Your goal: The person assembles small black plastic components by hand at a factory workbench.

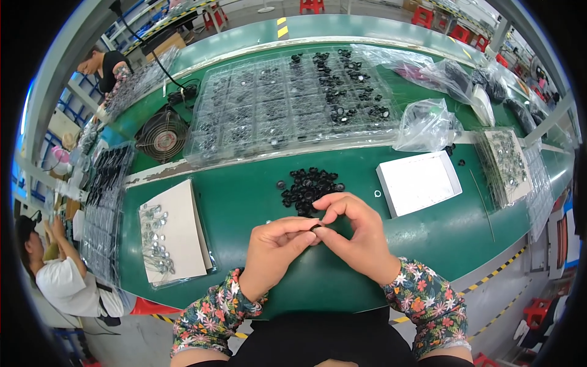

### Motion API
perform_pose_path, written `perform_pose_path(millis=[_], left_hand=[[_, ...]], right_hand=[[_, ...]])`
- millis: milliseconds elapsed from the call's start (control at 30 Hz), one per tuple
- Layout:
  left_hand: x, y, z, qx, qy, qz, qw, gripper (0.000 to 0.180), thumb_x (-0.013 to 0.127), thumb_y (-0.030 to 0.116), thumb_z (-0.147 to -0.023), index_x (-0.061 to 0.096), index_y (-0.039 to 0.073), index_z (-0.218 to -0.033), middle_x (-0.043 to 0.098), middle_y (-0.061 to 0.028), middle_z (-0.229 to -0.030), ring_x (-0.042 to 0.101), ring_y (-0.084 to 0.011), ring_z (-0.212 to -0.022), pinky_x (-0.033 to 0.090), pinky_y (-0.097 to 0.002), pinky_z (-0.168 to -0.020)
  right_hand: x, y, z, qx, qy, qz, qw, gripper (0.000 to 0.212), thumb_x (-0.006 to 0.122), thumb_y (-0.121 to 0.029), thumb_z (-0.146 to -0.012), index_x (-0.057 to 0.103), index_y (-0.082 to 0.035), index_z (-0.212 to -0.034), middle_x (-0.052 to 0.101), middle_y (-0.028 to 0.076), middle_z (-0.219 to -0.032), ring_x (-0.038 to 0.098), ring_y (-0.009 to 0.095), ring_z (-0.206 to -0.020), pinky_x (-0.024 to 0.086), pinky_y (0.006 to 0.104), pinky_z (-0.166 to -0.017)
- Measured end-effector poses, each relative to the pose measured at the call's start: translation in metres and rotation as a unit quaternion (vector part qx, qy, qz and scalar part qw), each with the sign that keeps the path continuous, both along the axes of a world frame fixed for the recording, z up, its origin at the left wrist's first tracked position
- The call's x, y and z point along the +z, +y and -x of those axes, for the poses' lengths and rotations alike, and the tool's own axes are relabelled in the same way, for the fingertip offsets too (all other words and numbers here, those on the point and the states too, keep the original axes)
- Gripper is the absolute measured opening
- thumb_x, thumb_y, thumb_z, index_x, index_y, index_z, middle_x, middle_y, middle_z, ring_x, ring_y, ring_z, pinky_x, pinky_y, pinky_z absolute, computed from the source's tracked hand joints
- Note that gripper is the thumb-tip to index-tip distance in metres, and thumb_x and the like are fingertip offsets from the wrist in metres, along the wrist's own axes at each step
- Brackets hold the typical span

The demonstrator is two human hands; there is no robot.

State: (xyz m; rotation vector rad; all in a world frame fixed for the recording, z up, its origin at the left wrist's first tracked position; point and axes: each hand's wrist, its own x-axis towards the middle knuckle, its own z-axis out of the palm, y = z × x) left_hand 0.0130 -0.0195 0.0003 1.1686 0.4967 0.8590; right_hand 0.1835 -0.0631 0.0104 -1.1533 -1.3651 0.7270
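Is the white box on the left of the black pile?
No, the white box lies to the right of the black pile on the green table.

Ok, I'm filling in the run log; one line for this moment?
left hand: pinching small black piece | right hand: pinching same piece | ahead: pile of small round black parts | right side: open white rectangular box
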Motion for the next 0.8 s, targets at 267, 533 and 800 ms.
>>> perform_pose_path(millis=[267, 533, 800], left_hand=[[0.003, -0.001, -0.002, 0.017, 0.01, 0.031, 0.999, 0.022, 0.057, -0.009, -0.087, 0.066, -0.002, -0.106, 0.063, -0.0095, -0.104, 0.065, -0.0167, -0.092, 0.055, -0.0278, -0.084], [-0.005, -0.001, -0.006, 0.074, 0.077, -0.068, 0.992, 0.021, 0.052, -0.016, -0.082, 0.063, -0.005, -0.096, 0.063, -0.0098, -0.098, 0.064, -0.0135, -0.089, 0.052, -0.024, -0.076], [0.006, 0.002, -0.009, 0.079, 0.11, -0.087, 0.987, 0.025, 0.057, -0.014, -0.082, 0.065, -0.003, -0.104, 0.063, -0.0091, -0.1, 0.062, -0.0114, -0.087, 0.052, -0.0229, -0.076]], right_hand=[[0.002, -0.004, 0.004, -0.074, -0.19, -0.085, 0.975, 0.02, 0.071, 0.001, -0.066, 0.058, -0.005, -0.079, 0.062, 0.011, -0.111, 0.059, 0.03, -0.104, 0.047, 0.0389, -0.091], [-0.004, 0.004, 0.014, -0.095, -0.256, -0.136, 0.952, 0.022, 0.068, 0.002, -0.062, 0.052, -0.004, -0.075, 0.059, 0.012, -0.105, 0.057, 0.032, -0.1, 0.043, 0.0503, -0.096], [-0.008, 0.005, 0.004, -0.081, -0.222, -0.075, 0.969, 0.02, 0.071, -0.001, -0.068, 0.057, -0.007, -0.08, 0.066, 0.006, -0.097, 0.063, 0.025, -0.094, 0.04, 0.0491, -0.1]])
